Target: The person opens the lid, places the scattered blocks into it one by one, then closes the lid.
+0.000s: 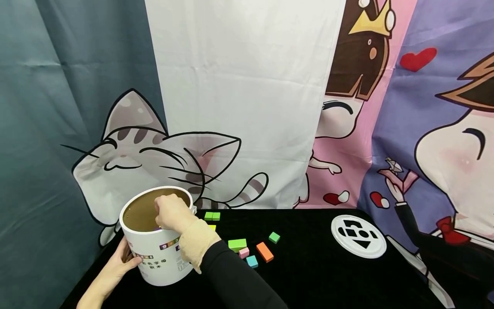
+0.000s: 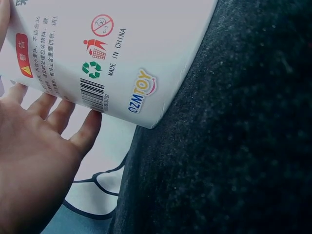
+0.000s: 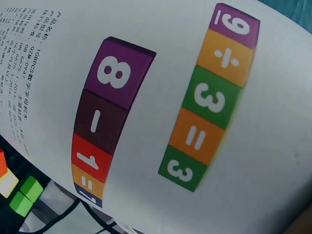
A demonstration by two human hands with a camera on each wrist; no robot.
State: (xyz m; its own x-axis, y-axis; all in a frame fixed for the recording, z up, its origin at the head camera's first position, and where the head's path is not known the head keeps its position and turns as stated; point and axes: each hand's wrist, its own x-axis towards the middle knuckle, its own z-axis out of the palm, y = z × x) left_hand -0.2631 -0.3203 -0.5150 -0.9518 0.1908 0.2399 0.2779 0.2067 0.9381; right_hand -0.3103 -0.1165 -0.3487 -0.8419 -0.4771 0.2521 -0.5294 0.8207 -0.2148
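A white toy-block bucket (image 1: 160, 253) with printed number blocks stands at the left of the black table, its mouth tipped slightly towards me. My left hand (image 1: 119, 266) grips its lower left side, thumb on the front. In the left wrist view, the spread fingertips of that left hand (image 2: 53, 126) touch the bucket wall (image 2: 161, 29) near the printed barcode. My right hand (image 1: 173, 212) reaches over the rim into the bucket with bent fingers. Its fingertips are hidden, so I cannot tell what they hold. The right wrist view shows the bucket's printed side (image 3: 141, 136).
Right of the bucket lie loose blocks: a long green block (image 1: 237, 245), a pink block (image 1: 244, 252), a blue block (image 1: 252, 261), an orange block (image 1: 265, 252) and a small green block (image 1: 274, 237). A white lid (image 1: 344, 244) with shaped holes lies further right. A cartoon curtain (image 1: 247, 86) hangs behind.
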